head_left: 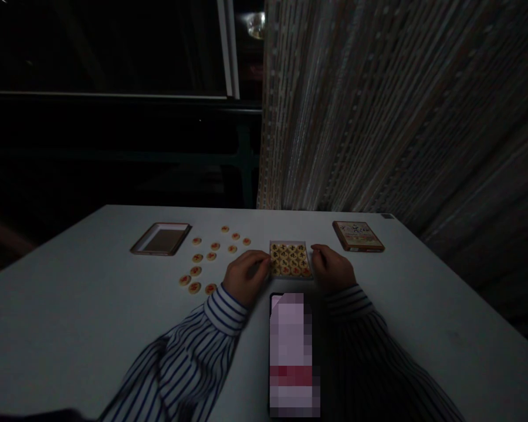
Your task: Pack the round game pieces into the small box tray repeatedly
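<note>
A small clear tray [290, 278] sits in the middle of the white table, filled with rows of round Chinese chess pieces [290, 255], mostly with black characters and red ones in the nearest row. At the tray's left edge, my left hand [245, 276] has its thumb and fingers drawn together; whatever they pinch, if anything, is hidden. Beside the right edge rests my right hand [333, 268], fingers curled in, with nothing visible in it. Several loose red-character chess pieces [211, 256] lie scattered to the left of my left hand.
A phone [290, 346] with a lit, pixelated screen lies between my forearms. At the left is an open box half [161, 239]; at the right, a printed box lid [359, 235]. Behind the white table [92, 305] hang a string curtain [334, 105] and a dark railing [180, 157].
</note>
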Available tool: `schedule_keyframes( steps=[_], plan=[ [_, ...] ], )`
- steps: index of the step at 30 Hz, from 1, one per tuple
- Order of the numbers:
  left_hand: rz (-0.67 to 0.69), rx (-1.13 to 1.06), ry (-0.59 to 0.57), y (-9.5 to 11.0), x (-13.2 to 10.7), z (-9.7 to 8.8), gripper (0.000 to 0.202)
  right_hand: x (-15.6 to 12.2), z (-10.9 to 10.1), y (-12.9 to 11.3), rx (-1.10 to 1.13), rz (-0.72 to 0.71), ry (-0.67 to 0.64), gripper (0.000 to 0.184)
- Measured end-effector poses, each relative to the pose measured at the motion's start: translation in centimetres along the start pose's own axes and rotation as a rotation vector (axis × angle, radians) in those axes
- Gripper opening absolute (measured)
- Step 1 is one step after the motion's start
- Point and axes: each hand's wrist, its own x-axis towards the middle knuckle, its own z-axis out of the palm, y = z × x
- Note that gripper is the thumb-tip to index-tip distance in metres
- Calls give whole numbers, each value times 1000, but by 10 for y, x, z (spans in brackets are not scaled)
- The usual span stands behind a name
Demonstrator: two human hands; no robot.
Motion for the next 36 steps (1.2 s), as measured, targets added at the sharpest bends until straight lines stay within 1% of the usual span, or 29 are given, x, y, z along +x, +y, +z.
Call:
schedule_keyframes(
  steps=[3, 6, 8, 10, 12, 15, 20, 24, 28, 32, 36],
  plan=[
    [-14, 18, 2, -5, 3, -11, 12, 0, 1, 1, -10, -6, -13, 30],
    [-28, 46, 14, -15, 7, -23, 13, 0, 2, 1, -20, 12, -4, 29],
    [-56, 71, 51, -23, 11, -32, 14, 0, 3, 1, -19, 13, -1, 29],
    [-108, 85, 49, -30, 16, -42, 17, 0, 4, 2, -11, 5, -2, 29],
    [-158, 90, 85, -38, 22, -54, 19, 0, 4, 4, -5, 0, 1, 29],
    [-282, 128, 99, -49, 29, -72, 24, 0, 5, 4, 8, -2, 9, 29],
    [-405, 202, 65, -72, 29, -98, 28, 2, 5, 1, 57, -15, 4, 30],
    [-464, 221, 82, -88, 20, -106, 30, 4, 4, -5, 115, -41, -6, 29],
    [-473, 289, 25, -100, 10, -108, 31, 9, 3, -13, 146, -88, -30, 28],
    [-412, 373, -41, -111, 4, -110, 31, 20, 2, -31, 121, -155, -109, 28],
    [-336, 440, -126, -120, 0, -114, 32, 36, 3, -60, 83, -269, -203, 28]
  ],
)
